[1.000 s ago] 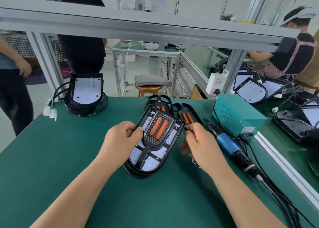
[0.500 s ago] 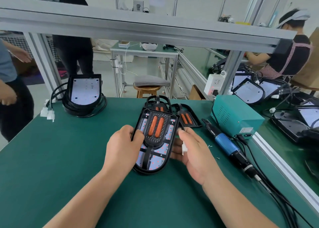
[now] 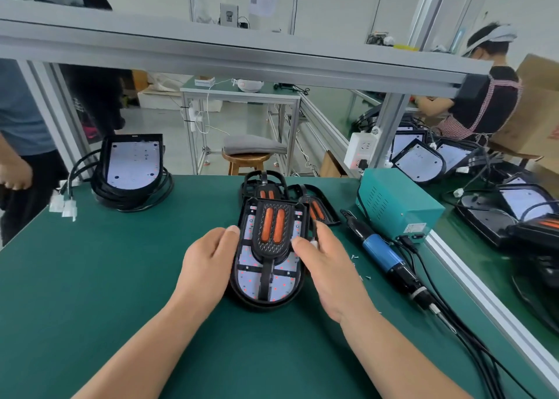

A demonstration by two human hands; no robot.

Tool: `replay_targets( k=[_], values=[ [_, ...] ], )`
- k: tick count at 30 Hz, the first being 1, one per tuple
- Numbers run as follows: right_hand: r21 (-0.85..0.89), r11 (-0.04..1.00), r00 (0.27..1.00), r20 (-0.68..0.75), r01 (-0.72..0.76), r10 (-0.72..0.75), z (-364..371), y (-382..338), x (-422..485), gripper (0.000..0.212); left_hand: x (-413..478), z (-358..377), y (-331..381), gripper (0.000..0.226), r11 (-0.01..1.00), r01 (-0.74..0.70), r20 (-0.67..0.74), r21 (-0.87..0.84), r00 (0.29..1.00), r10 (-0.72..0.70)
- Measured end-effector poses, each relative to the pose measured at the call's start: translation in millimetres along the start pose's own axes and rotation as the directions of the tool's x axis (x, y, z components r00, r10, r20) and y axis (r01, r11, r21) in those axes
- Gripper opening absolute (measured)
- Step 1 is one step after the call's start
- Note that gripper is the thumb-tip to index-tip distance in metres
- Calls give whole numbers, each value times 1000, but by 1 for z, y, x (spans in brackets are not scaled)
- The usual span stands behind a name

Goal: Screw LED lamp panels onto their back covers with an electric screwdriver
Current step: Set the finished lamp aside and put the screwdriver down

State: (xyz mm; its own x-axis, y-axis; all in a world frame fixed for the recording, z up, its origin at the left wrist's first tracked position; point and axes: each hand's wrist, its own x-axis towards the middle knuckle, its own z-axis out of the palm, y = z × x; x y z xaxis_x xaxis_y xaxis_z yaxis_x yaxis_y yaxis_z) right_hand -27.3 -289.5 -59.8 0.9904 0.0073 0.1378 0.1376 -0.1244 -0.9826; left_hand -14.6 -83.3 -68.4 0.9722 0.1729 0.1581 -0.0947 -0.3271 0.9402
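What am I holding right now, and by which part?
The lamp assembly, by its long sides: the left hand grips the left edge, thumb on top; the right hand lays its thumb on the right edge, grip unclear.

Bright, even light, seemingly from above, fills the room. It leaves only soft, short shadows on the green table [image 3: 90, 277] under the lamp panel [image 3: 267, 265] and the right hand [image 3: 329, 265], whose fingers are slightly smeared. The white panel [image 3: 133, 164] at far left is nearly washed out. The wide lens bows the aluminium beam [image 3: 272, 57]. The right edge and a bystander's hand [image 3: 13, 175] at left are blurred.
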Motion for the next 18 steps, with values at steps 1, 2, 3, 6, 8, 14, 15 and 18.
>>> replay_targets(
  k=[1, 2, 3, 6, 8, 14, 15, 18],
  values=[
    [15, 1000, 1000, -4, -3, 3, -2, 1, 1, 25, 1, 0, -2, 47, 998, 27, 9, -62, 1000, -26],
    [25, 1000, 1000, -11, 2, -2, -4, 1, 1, 25, 4, -1, -4, 44, 992, 60, 10, -107, 998, -59],
    [28, 1000, 1000, -27, 14, -13, -6, 0, 2, 27, 6, -1, -7, 36, 987, 89, 7, -135, 996, -88],
    [35, 997, 994, -85, 65, -62, -15, -6, 3, 33, 11, -2, -11, 28, 975, 130, -2, -178, 991, -132],
    [49, 995, 988, -128, 92, -85, -23, -11, 4, 34, 12, -3, -13, 32, 968, 144, 1, -204, 989, -147],
    [94, 976, 915, -376, 196, -147, -58, -37, 4, 35, 21, -6, -20, 44, 951, 209, 12, -229, 977, -212],
    [113, 970, 896, -418, 215, -149, -65, -40, 4, 36, 21, -7, -21, 47, 956, 207, 16, -208, 978, -209],
    [164, 945, 843, -512, 282, -163, -89, -51, 7, 33, 23, -7, -25, 49, 964, 198, 38, -177, 980, -194]
  ],
)
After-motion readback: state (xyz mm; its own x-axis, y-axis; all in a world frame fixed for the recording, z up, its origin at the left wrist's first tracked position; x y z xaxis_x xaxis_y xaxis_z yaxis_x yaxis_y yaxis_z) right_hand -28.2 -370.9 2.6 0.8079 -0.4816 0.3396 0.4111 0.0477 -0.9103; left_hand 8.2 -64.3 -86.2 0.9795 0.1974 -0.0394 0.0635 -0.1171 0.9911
